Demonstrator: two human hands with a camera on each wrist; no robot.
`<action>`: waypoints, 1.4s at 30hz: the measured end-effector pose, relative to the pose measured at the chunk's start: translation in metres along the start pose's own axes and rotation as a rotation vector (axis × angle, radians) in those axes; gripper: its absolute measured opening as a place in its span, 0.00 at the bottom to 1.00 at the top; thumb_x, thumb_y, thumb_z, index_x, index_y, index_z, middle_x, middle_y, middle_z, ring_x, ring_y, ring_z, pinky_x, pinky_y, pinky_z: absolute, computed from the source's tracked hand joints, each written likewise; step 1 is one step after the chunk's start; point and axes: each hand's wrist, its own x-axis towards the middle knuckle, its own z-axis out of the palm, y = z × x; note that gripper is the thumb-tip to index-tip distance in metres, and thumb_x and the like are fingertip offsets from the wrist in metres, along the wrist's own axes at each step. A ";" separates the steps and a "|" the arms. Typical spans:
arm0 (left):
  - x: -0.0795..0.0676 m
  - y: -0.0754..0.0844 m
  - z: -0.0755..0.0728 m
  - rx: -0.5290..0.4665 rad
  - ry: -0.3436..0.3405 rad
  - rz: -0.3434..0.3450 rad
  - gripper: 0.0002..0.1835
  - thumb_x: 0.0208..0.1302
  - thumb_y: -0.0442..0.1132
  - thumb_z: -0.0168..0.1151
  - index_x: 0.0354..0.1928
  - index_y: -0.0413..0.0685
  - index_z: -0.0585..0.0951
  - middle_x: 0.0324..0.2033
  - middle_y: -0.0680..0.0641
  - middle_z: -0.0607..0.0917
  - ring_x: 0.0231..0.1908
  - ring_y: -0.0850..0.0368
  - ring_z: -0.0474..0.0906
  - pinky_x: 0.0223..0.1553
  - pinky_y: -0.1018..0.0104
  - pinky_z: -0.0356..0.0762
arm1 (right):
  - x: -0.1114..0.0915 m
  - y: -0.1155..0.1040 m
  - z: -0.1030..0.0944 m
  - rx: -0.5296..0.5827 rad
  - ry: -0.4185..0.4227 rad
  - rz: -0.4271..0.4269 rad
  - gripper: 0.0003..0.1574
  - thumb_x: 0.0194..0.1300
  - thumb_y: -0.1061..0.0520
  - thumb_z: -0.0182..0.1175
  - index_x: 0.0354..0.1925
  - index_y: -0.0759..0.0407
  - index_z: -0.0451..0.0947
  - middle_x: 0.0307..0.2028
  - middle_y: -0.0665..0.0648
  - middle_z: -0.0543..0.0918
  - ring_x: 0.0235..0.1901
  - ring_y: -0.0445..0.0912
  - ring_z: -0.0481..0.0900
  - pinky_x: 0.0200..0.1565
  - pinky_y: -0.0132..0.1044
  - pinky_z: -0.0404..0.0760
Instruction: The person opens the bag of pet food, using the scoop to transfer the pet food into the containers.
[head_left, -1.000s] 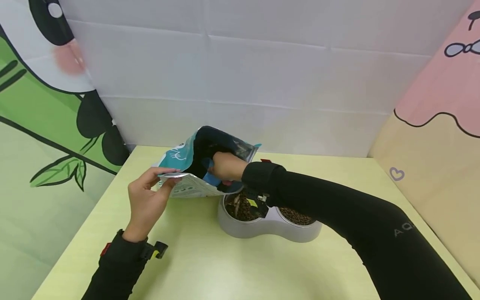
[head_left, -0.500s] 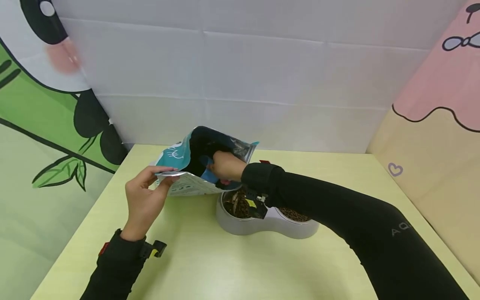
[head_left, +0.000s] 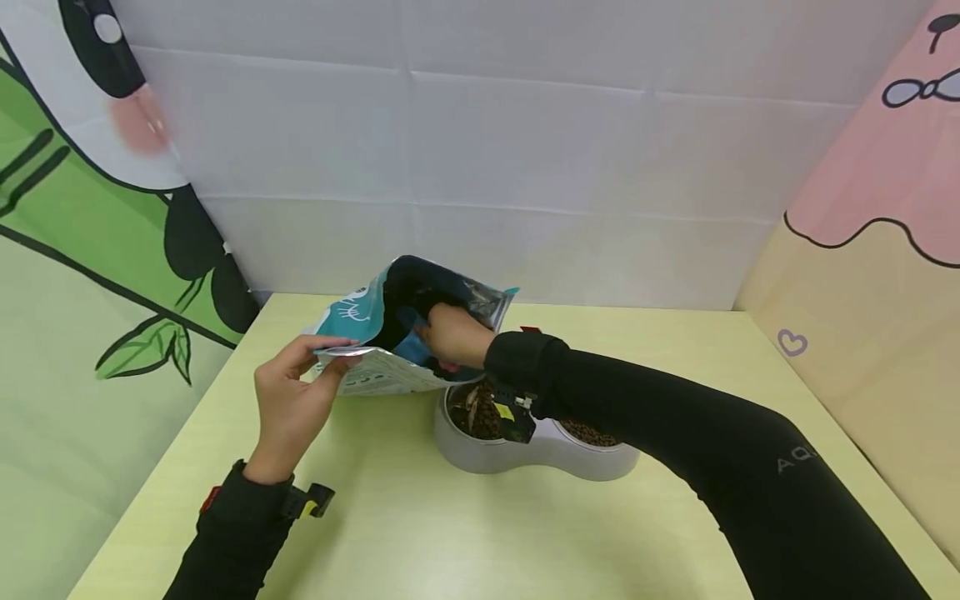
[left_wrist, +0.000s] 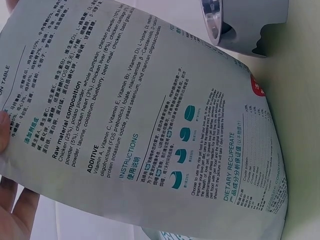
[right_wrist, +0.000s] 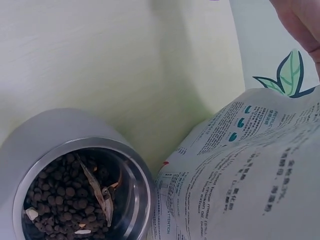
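Note:
A teal and white pet food bag [head_left: 386, 372] stands tilted behind the bowls, its dark, silvery mouth gaping toward me. My left hand [head_left: 294, 396] pinches the near left edge of that mouth between thumb and fingers. Reaching into the opening, my right hand [head_left: 456, 335] grips a blue scoop [head_left: 411, 346], most of which is hidden in the bag. Under the right wrist sits a grey double bowl [head_left: 510, 457]. In the right wrist view its metal left bowl [right_wrist: 142, 172] holds brown kibble [right_wrist: 67, 195] with some dried flakes.
The right bowl's kibble [head_left: 588, 433] is partly covered by my right sleeve [head_left: 660, 383]. The pale yellow table [head_left: 420, 533] ends at a white cloth wall [head_left: 525, 167] behind. Printed cloths stand along both sides.
The blue scoop has shifted slightly left inside the bag with my right hand. My left hand keeps its pinch on the edge, and the bowls stay put.

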 end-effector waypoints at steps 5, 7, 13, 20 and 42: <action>0.001 0.000 -0.001 -0.001 -0.001 -0.006 0.13 0.46 0.25 0.66 0.37 0.44 0.80 0.31 0.48 0.82 0.37 0.64 0.76 0.46 0.74 0.72 | 0.001 -0.001 0.001 0.060 0.033 -0.018 0.32 0.72 0.53 0.39 0.13 0.62 0.70 0.11 0.55 0.71 0.15 0.48 0.72 0.24 0.34 0.74; 0.001 0.000 -0.002 -0.001 -0.001 -0.008 0.13 0.47 0.25 0.65 0.37 0.45 0.80 0.31 0.48 0.82 0.37 0.63 0.76 0.46 0.74 0.72 | 0.001 -0.001 0.000 0.087 0.045 -0.021 0.32 0.72 0.53 0.39 0.12 0.61 0.68 0.11 0.55 0.70 0.14 0.48 0.71 0.24 0.34 0.73; 0.000 0.000 -0.003 -0.002 0.005 -0.002 0.14 0.46 0.25 0.65 0.37 0.45 0.81 0.31 0.46 0.82 0.37 0.65 0.75 0.45 0.75 0.72 | -0.003 0.000 -0.002 0.114 0.070 -0.008 0.31 0.72 0.55 0.39 0.11 0.57 0.64 0.11 0.55 0.69 0.15 0.47 0.71 0.22 0.35 0.72; 0.001 0.000 -0.003 -0.005 -0.003 -0.008 0.13 0.47 0.26 0.65 0.37 0.45 0.80 0.32 0.48 0.82 0.37 0.63 0.76 0.46 0.73 0.73 | -0.006 -0.003 -0.004 0.151 0.071 0.001 0.31 0.72 0.55 0.38 0.11 0.57 0.62 0.11 0.55 0.68 0.14 0.47 0.70 0.20 0.34 0.70; 0.001 0.000 -0.003 -0.003 -0.009 -0.001 0.13 0.47 0.26 0.65 0.37 0.45 0.80 0.31 0.48 0.82 0.37 0.63 0.76 0.45 0.73 0.73 | -0.010 -0.015 -0.018 0.188 0.091 0.030 0.32 0.72 0.53 0.38 0.09 0.55 0.60 0.10 0.55 0.67 0.13 0.47 0.67 0.18 0.35 0.67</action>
